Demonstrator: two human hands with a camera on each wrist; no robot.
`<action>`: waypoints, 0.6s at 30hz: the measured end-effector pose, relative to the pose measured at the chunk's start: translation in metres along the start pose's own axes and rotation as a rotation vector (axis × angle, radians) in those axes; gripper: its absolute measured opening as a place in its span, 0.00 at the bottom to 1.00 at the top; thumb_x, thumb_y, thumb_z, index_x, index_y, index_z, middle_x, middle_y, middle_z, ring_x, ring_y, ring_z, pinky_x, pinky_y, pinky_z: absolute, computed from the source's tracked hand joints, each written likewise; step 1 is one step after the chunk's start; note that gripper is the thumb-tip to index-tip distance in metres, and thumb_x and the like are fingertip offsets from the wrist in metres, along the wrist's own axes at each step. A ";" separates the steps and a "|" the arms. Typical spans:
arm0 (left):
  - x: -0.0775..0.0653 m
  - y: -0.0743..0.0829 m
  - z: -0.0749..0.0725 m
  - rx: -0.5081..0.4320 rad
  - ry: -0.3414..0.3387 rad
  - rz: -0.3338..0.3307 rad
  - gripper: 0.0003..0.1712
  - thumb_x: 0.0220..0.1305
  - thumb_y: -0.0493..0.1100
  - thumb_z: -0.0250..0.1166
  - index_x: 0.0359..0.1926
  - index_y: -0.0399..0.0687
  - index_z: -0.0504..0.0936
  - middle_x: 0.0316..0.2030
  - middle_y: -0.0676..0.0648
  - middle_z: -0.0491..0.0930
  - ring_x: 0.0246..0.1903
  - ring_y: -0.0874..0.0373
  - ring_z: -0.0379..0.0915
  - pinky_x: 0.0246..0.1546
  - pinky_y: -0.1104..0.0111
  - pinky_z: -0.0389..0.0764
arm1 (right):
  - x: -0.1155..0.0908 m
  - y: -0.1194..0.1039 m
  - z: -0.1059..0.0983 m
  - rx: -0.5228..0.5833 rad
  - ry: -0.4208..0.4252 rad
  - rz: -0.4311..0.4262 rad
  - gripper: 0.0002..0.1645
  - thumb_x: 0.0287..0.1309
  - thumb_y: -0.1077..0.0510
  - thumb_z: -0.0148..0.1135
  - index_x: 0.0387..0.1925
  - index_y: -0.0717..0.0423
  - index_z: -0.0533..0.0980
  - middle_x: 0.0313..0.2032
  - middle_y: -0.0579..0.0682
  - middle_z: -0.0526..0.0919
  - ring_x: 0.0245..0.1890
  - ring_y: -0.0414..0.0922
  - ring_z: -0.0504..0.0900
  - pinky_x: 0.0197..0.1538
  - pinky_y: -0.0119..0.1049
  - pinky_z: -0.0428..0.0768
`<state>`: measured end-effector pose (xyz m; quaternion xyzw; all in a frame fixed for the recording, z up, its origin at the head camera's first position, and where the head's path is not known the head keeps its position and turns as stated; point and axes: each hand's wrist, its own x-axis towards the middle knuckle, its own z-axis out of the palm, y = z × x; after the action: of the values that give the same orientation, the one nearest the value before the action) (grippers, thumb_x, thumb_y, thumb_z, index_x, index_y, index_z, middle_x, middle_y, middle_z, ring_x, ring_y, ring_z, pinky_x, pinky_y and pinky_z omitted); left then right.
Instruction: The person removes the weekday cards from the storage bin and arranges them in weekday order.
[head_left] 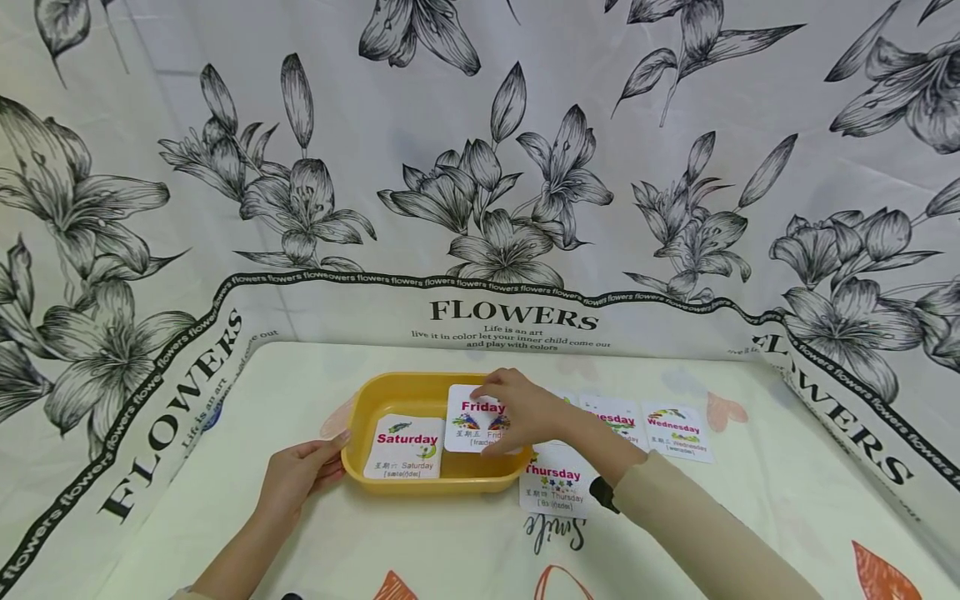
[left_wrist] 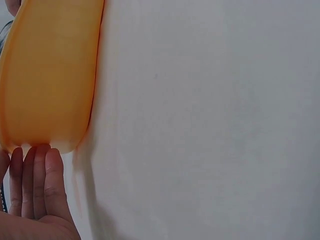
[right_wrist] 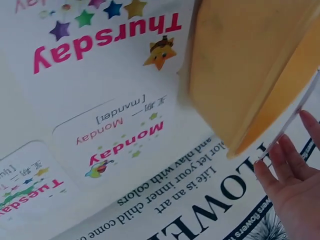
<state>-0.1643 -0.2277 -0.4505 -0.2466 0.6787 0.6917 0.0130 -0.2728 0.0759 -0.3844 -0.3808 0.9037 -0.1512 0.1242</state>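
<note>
At the left end of a yellow plastic tray (head_left: 420,486), my left hand (head_left: 296,479) pinches the rim, thumb on top and fingers against the outer wall (left_wrist: 45,100). My right hand (head_left: 534,412) grips a white "Friday" card (head_left: 463,421) by its edges, held over the tray's right half. Its fingertips (right_wrist: 262,170) show along the card's edge in the right wrist view. A "Saturday" card (head_left: 405,454) lies face up in the tray's left half. Just right of the tray is a "Thursday" card (head_left: 551,487) on the tablecloth, partly behind my right arm.
Behind my right forearm a row of cards lies on the cloth: "Monday" (right_wrist: 120,137), "Tuesday" (head_left: 611,412) and "Wednesday" (head_left: 678,432). The pale tablecloth (head_left: 420,542) has printed hearts and lettering. A flower-printed curtain (head_left: 337,308) rises at the table's back edge.
</note>
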 end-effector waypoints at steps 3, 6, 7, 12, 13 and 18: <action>0.001 0.000 0.000 -0.003 0.002 -0.002 0.29 0.50 0.54 0.68 0.41 0.32 0.78 0.22 0.54 0.83 0.24 0.65 0.80 0.30 0.73 0.83 | -0.008 0.005 -0.006 -0.001 -0.003 0.024 0.45 0.33 0.36 0.71 0.57 0.41 0.69 0.59 0.47 0.62 0.57 0.42 0.61 0.61 0.40 0.71; 0.001 0.000 0.000 -0.007 0.007 -0.007 0.27 0.50 0.54 0.69 0.40 0.33 0.78 0.22 0.55 0.83 0.23 0.65 0.80 0.30 0.72 0.83 | -0.014 0.009 -0.011 -0.014 -0.001 0.042 0.45 0.33 0.35 0.71 0.57 0.40 0.68 0.60 0.47 0.61 0.57 0.43 0.61 0.61 0.41 0.71; 0.001 0.000 0.000 -0.009 0.008 -0.010 0.27 0.50 0.54 0.69 0.39 0.34 0.79 0.22 0.55 0.82 0.23 0.65 0.80 0.30 0.72 0.83 | -0.016 0.011 -0.012 -0.019 0.001 0.045 0.45 0.33 0.35 0.71 0.57 0.39 0.68 0.60 0.47 0.61 0.57 0.43 0.61 0.61 0.41 0.71; -0.001 -0.001 0.000 -0.008 0.016 -0.019 0.26 0.49 0.55 0.69 0.38 0.35 0.79 0.22 0.55 0.82 0.23 0.65 0.80 0.30 0.72 0.83 | -0.027 0.018 -0.018 -0.032 0.016 0.038 0.44 0.34 0.36 0.71 0.57 0.41 0.68 0.60 0.48 0.62 0.58 0.45 0.61 0.61 0.42 0.70; -0.001 -0.001 0.000 -0.006 0.018 -0.020 0.26 0.49 0.55 0.69 0.37 0.36 0.79 0.22 0.55 0.82 0.23 0.65 0.80 0.30 0.73 0.83 | -0.030 0.020 -0.020 -0.027 0.019 0.038 0.44 0.34 0.37 0.71 0.57 0.41 0.68 0.60 0.48 0.62 0.58 0.45 0.61 0.61 0.42 0.70; -0.001 0.000 0.000 -0.002 0.017 -0.019 0.25 0.48 0.55 0.69 0.36 0.37 0.80 0.22 0.56 0.82 0.23 0.65 0.80 0.30 0.73 0.83 | -0.045 0.032 -0.028 -0.013 0.031 0.065 0.44 0.33 0.37 0.71 0.57 0.40 0.68 0.61 0.48 0.60 0.59 0.47 0.60 0.61 0.47 0.70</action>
<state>-0.1632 -0.2275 -0.4505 -0.2591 0.6758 0.6899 0.0135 -0.2726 0.1354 -0.3653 -0.3494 0.9185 -0.1469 0.1124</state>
